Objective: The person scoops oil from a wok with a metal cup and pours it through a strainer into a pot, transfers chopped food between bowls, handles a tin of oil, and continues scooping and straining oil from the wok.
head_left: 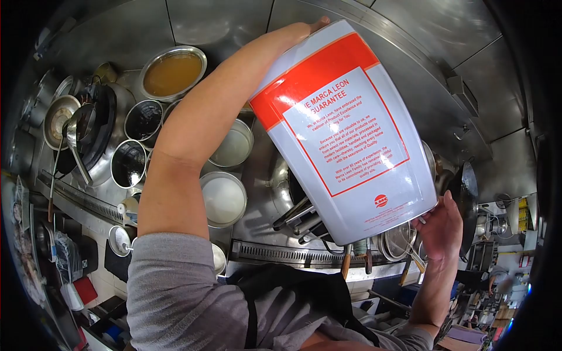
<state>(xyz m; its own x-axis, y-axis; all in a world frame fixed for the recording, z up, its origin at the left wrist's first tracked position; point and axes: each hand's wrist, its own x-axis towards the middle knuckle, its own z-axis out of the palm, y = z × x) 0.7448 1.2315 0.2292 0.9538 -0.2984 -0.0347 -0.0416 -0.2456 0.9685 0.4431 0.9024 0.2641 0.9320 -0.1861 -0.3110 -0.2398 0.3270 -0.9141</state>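
A large white-and-red rectangular tin [351, 140], printed with "Marca Leon Guarantee", is lifted and tilted over the cooking range. My left hand [310, 29] grips its upper end, the fingers mostly hidden behind the tin. Lower down, my right hand [442, 231] is curled against the tin's bottom corner, its fingertips partly out of sight under the edge. Left of the tin stand two pots of whitish contents, one a lower pot [223, 199] and the other an upper pot [233, 143] partly behind my left forearm. What is below the tin's far side cannot be seen.
A pan of brown liquid [174, 73] and pots of dark liquid [129, 164] stand on the left. Ladles and a strainer [60, 120] rest farther left. Tool handles [346, 261] stick out along the near edge. A dark wok [468, 193] stands on the right.
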